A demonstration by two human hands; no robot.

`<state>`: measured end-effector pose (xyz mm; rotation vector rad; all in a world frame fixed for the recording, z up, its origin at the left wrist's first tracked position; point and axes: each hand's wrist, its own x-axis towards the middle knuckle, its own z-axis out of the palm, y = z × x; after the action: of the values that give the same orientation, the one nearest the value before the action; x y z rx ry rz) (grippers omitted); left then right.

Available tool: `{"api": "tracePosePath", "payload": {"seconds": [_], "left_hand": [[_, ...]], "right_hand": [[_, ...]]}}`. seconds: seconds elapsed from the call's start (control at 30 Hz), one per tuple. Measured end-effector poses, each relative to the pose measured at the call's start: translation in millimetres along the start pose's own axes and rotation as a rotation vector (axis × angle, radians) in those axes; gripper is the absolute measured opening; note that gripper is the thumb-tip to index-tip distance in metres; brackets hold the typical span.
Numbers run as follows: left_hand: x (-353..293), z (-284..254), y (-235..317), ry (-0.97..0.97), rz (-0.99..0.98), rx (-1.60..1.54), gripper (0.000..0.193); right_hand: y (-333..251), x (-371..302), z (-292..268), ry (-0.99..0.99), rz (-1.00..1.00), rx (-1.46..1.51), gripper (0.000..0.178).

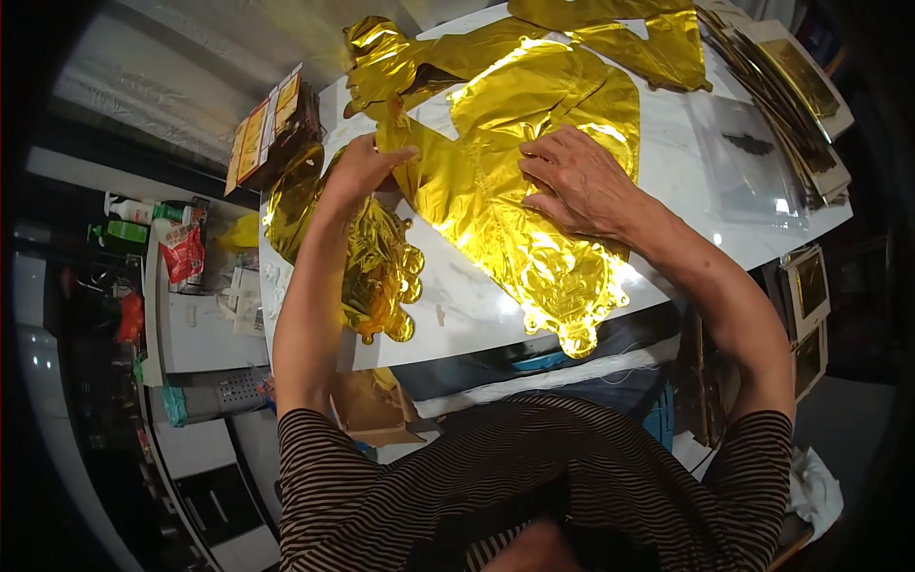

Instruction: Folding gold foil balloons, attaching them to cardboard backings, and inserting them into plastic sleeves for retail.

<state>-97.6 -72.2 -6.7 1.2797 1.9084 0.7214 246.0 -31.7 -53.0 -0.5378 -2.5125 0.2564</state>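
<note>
A flat, shiny gold foil shape [543, 105] is being supported on the white marbled table [462, 310], pinched by the left hand [367, 167] and touched by the right hand [586, 181] (closure indeterminable). Light, slippery, crease-prone handling is being presumed, edge holds being preferred.

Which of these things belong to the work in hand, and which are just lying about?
Seem part of the work:
- the large gold foil piece, touched by the left hand and right hand
- the crinkled gold foil beside the left forearm
- the white table

Apparently just lying about:
- red packet
- green bottle
- white cloth
</note>
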Motion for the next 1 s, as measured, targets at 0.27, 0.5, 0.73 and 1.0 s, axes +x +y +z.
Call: {"api": "tracePosePath", "payload": {"seconds": [0.27,0.5,0.73,1.0], "left_hand": [[-31,23,43,-0.073,0.05,-0.193,0.014],[-26,78,77,-0.109,0.137,-0.594,0.032],[-49,67,17,0.124,0.605,0.266,0.031],[-53,79,8,0.051,0.932,0.597,0.054]], "right_hand": [[1,1,-1,0.007,0.01,-0.012,0.04],[5,-2,6,0.074,-0.017,-0.006,0.033],[-3,6,-5,-0.006,0.002,0.004,0.029],[-7,8,-7,-0.037,0.0,0.001,0.034]]}}
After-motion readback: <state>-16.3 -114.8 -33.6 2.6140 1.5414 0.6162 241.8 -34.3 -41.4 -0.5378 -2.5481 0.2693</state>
